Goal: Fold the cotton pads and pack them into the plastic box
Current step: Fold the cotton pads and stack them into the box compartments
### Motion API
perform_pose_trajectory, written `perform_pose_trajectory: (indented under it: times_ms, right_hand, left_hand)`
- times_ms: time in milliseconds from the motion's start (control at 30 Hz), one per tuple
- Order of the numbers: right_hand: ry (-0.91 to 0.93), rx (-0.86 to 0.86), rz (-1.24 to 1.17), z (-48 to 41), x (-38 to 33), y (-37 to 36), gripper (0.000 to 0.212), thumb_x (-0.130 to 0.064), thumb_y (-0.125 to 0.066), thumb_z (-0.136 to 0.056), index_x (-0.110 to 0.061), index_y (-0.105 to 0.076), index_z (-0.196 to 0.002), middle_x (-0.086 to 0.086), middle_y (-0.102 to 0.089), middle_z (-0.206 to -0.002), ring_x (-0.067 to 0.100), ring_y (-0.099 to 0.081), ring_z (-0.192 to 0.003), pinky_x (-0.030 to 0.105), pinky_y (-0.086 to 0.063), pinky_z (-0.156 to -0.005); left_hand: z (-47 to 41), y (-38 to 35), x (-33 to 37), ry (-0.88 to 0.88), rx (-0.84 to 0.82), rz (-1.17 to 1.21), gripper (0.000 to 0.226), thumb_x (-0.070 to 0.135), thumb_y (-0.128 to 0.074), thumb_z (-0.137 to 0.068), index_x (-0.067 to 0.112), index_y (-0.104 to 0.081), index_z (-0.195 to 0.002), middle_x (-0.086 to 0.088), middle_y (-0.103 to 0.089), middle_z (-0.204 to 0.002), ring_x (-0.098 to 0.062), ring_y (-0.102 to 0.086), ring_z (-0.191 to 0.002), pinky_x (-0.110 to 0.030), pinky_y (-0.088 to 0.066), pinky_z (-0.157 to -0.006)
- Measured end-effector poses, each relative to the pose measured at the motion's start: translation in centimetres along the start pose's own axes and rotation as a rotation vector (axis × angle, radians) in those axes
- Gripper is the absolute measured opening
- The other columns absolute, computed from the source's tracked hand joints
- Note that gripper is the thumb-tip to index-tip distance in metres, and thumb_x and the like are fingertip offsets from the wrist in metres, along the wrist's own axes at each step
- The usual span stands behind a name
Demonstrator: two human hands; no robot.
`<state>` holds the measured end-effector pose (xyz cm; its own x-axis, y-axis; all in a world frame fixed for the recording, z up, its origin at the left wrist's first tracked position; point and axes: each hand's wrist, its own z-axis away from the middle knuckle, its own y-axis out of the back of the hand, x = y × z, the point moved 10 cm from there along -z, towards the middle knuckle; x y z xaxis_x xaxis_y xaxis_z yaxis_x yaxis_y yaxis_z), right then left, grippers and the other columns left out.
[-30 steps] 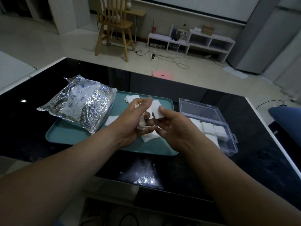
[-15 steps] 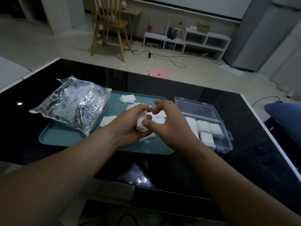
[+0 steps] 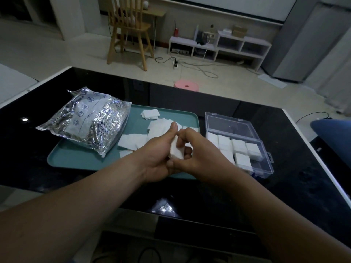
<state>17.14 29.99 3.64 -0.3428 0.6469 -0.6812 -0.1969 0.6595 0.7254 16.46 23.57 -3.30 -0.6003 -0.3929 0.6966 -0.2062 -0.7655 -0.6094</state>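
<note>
Several folded pads (image 3: pixel 239 147) already lie in the plastic box (image 3: pixel 266 168) on the right, more flat pads (image 3: pixel 133 141) wait on the tray (image 3: pixel 76 158), while fingers (image 3: pixel 173 127) of the left hand (image 3: pixel 157 160) and right hand (image 3: pixel 201 158) pinch one pad (image 3: pixel 176 151) above it.

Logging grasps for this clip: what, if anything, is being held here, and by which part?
One folded cotton pad, held by both hands: the left hand grips its left side, the right hand pinches its upper and right edges.
</note>
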Motion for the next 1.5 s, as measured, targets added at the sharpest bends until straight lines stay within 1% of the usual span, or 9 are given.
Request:
perform_pose_trajectory:
  times_ms: [67,167,233,333,467,633,900,1067,1500]
  right_hand:
    - [0.008,0.005,0.017,-0.1,0.0,-0.1,0.043,-0.032,-0.088,-0.081,-0.019,-0.053,-0.103,-0.007,-0.061,-0.105,0.006,-0.057,-0.086,0.015,-0.047,-0.069]
    - [-0.022,-0.002,-0.040,-0.9,0.5,0.4,0.043,-0.043,-0.081,-0.087,-0.023,-0.058,-0.117,-0.014,-0.062,-0.121,-0.007,-0.059,-0.103,0.012,-0.046,-0.083]
    - [-0.107,0.149,-0.039,-1.7,2.1,2.8,0.034,-0.046,-0.073,-0.093,-0.026,-0.061,-0.119,-0.013,-0.065,-0.121,0.000,-0.060,-0.110,0.022,-0.048,-0.092]
    - [-0.292,0.309,0.087,-2.1,5.1,5.6,0.013,-0.033,-0.062,-0.103,-0.022,-0.066,-0.110,-0.009,-0.069,-0.105,0.011,-0.064,-0.097,0.033,-0.052,-0.084]
    - [-0.319,0.143,0.383,-3.0,6.6,3.3,0.016,-0.024,-0.060,-0.100,-0.026,-0.074,-0.108,-0.006,-0.075,-0.109,0.019,-0.068,-0.100,0.041,-0.057,-0.090]
    - [-0.182,-0.103,0.558,-3.7,4.9,-2.2,0.032,-0.036,-0.066,-0.095,-0.032,-0.066,-0.127,-0.004,-0.067,-0.129,0.024,-0.060,-0.119,0.044,-0.049,-0.102]
    - [-0.116,-0.147,0.622,-4.5,4.3,-5.4,0.059,-0.055,-0.062,-0.093,-0.031,-0.053,-0.146,0.003,-0.057,-0.137,0.028,-0.053,-0.127,0.044,-0.046,-0.104]
    - [-0.086,-0.099,0.661,-4.6,4.5,-4.8,0.034,-0.041,-0.054,-0.101,-0.031,-0.065,-0.132,0.002,-0.061,-0.124,0.030,-0.058,-0.117,0.042,-0.049,-0.093]
    - [-0.109,0.147,0.380,-3.1,4.4,1.2,0.017,-0.027,-0.059,-0.105,-0.021,-0.074,-0.110,-0.004,-0.070,-0.103,0.015,-0.060,-0.091,0.034,-0.049,-0.080]
  left_hand:
    - [0.0,0.4,-0.1,0.003,0.028,0.001,0.056,0.066,-0.041,-0.100,0.023,-0.076,-0.094,-0.006,-0.065,-0.088,-0.020,-0.063,-0.081,-0.034,-0.054,-0.073]
    - [0.0,1.6,1.1,-0.043,0.103,0.021,0.048,0.064,-0.044,-0.100,0.025,-0.070,-0.109,-0.005,-0.064,-0.086,-0.015,-0.058,-0.070,-0.031,-0.057,-0.062]
    - [0.3,3.1,2.7,-0.107,0.187,0.060,0.050,0.065,-0.051,-0.096,0.022,-0.064,-0.119,-0.007,-0.061,-0.085,-0.015,-0.056,-0.067,-0.027,-0.056,-0.052]
    - [1.0,5.9,4.9,-0.204,0.332,0.025,0.043,0.058,-0.062,-0.093,0.020,-0.062,-0.115,-0.008,-0.052,-0.095,-0.015,-0.053,-0.067,-0.020,-0.052,-0.047]
    - [0.9,7.7,5.3,-0.228,0.382,0.054,0.003,0.021,-0.061,-0.103,0.019,-0.059,-0.103,-0.009,-0.057,-0.085,-0.013,-0.050,-0.059,-0.017,-0.041,-0.039]
    - [0.9,8.2,6.1,-0.259,0.437,-0.023,0.008,0.024,-0.056,-0.105,0.018,-0.060,-0.108,-0.005,-0.059,-0.077,-0.011,-0.047,-0.054,-0.016,-0.035,-0.039]
    - [1.2,8.7,6.0,-0.237,0.468,-0.048,0.011,0.025,-0.058,-0.103,0.014,-0.059,-0.107,-0.006,-0.056,-0.079,-0.011,-0.044,-0.050,-0.017,-0.034,-0.037]
    - [1.2,8.8,6.0,-0.223,0.475,-0.055,0.012,0.025,-0.058,-0.103,0.014,-0.061,-0.107,-0.005,-0.057,-0.078,-0.010,-0.044,-0.049,-0.016,-0.033,-0.040]
    - [1.1,8.2,6.2,-0.269,0.463,-0.292,0.015,0.022,-0.060,-0.102,0.015,-0.064,-0.115,-0.006,-0.061,-0.082,-0.013,-0.049,-0.056,-0.019,-0.035,-0.043]
